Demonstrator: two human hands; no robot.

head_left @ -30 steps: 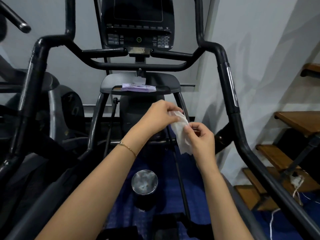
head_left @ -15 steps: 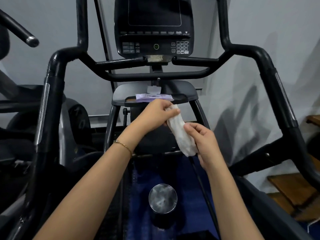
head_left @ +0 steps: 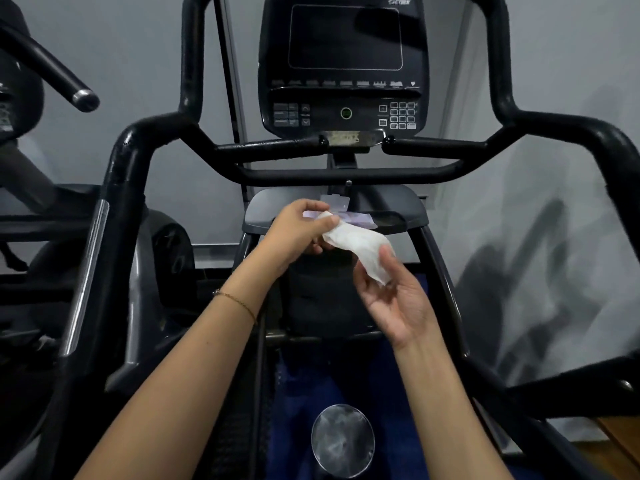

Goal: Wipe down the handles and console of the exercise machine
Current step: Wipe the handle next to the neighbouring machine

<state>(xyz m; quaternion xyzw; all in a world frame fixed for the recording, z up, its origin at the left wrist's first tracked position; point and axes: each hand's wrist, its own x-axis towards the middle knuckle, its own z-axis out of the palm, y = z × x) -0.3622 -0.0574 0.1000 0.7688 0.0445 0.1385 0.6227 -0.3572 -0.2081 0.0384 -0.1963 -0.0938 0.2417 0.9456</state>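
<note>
Two bare arms reach forward over the exercise machine. The left hand is curled, knuckles up, and pinches one end of a white wipe between thumb and fingers. A thin gold bracelet sits on that wrist. The right hand is turned palm up with fingers spread loose, and its thumb and fingertips hold the other end of the wipe. The wipe stretches between both hands, in the air, just in front of the small grey tray. It touches no part of the machine. The dark console stands above the hands, and the black handles bend around both sides.
</note>
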